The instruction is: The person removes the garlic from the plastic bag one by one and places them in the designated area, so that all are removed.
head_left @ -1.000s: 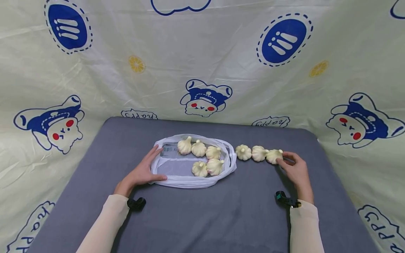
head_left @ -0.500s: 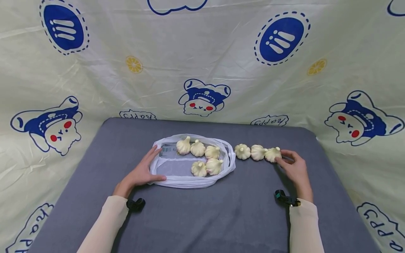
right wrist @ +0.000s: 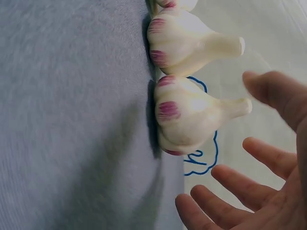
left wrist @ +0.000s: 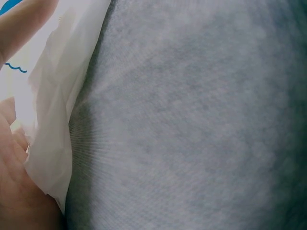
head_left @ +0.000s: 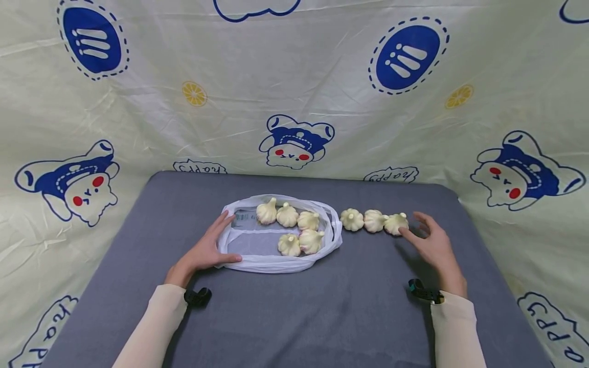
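Observation:
My left hand [head_left: 205, 249] holds the left end of a white plastic bag [head_left: 280, 263], thumb over the front rim and fingers at the back left. The bag's mouth is spread wide, with several garlic bulbs [head_left: 289, 245] inside in two rows. Three more bulbs stand in a line to the bag's right. Beside the rightmost garlic bulb [head_left: 395, 224] is my right hand [head_left: 434, 244], its fingers spread and holding nothing. In the right wrist view a gap shows between the thumb and that bulb's stem. The left wrist view shows the bag's side against the hand.
A grey cloth [head_left: 294, 317] covers the table. Behind it hangs a pale sheet [head_left: 230, 128] printed with blue cartoon figures. Each wrist wears a black strap, the left strap [head_left: 198, 297] and the right strap [head_left: 424, 292].
My right hand has let go of the rightmost garlic bulb, its fingers parting and its wrist shifting right. The bulbs, bag and left hand stay in place.

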`<state>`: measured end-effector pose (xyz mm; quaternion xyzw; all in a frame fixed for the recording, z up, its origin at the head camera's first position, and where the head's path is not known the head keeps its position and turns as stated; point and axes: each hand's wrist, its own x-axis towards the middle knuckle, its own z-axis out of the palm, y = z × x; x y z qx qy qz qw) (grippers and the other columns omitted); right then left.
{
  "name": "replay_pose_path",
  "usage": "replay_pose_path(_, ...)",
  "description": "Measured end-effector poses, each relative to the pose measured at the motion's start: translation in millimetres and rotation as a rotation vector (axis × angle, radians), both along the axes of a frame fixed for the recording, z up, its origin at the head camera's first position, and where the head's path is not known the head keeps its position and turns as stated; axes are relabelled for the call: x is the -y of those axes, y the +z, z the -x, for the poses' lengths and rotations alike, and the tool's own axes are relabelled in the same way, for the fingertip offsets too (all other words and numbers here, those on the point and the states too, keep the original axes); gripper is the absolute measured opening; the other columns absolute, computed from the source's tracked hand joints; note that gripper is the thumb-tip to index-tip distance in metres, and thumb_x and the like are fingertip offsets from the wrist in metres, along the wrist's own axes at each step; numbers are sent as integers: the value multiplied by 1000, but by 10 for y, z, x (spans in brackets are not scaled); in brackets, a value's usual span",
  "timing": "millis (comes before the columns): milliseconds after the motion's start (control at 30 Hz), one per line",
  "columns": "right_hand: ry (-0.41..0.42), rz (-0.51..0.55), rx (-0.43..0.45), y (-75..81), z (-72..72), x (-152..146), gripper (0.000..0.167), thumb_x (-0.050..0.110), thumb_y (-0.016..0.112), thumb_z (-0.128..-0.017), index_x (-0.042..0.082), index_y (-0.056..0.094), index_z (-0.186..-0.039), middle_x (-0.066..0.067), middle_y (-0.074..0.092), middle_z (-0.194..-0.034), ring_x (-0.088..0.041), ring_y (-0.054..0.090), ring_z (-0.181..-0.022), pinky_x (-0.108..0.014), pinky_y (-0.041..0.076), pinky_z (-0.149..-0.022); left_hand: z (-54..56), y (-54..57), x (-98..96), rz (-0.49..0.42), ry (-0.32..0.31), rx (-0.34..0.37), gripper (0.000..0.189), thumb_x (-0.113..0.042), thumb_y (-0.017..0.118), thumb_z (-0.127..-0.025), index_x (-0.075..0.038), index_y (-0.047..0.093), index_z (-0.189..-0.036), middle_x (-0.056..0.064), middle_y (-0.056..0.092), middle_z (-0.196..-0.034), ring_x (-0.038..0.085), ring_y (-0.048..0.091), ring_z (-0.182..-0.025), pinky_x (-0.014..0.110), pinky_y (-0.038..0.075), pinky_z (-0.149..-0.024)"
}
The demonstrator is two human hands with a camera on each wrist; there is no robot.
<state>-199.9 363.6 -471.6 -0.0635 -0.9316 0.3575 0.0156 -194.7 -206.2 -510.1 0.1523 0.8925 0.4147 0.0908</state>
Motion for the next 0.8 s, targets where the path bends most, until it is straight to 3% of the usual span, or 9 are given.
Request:
replay_pose_path(200,79,-143,-14,174,-16,55,95,63,62,-95,7,25,-163,-32,27,-163,-57,27,-147,-75,28,-110,-6,0,1,1,-1,-5,113,-42,89,-77,-11,24,-164,12,4,-175,42,6,-159,71,14,-121)
replay_pose_path(400,137,-201,-83,332,-28,183,96,60,67,-94,5,28,-162,-31,30,-163,-55,28,-147,-75,28,-110,-4,-4,-1,-4,2,5,113,-42,88,-77,-12,24,-165,11,3,-175,41,5,-159,71,14,-121)
replay_pose_path(667,176,-121,-90,582,-75,470,92,57,69,-94,18,24,-165,-24,24,-168,-52,26,-150,-76,29,-109,0,-28,-1,5,5,2,112,-42,88,-77,-13,24,-165,10,3,-175,41,5,-159,71,15,-121)
replay_pose_path(800,214,-53,-98,710,-74,643,90,57,69,-94,26,24,-165,-18,25,-169,-52,33,-147,-73,35,-108,0,-12,-6,0,4,-4,112,-42,89,-77,-12,25,-164,11,4,-175,42,6,-159,72,15,-121)
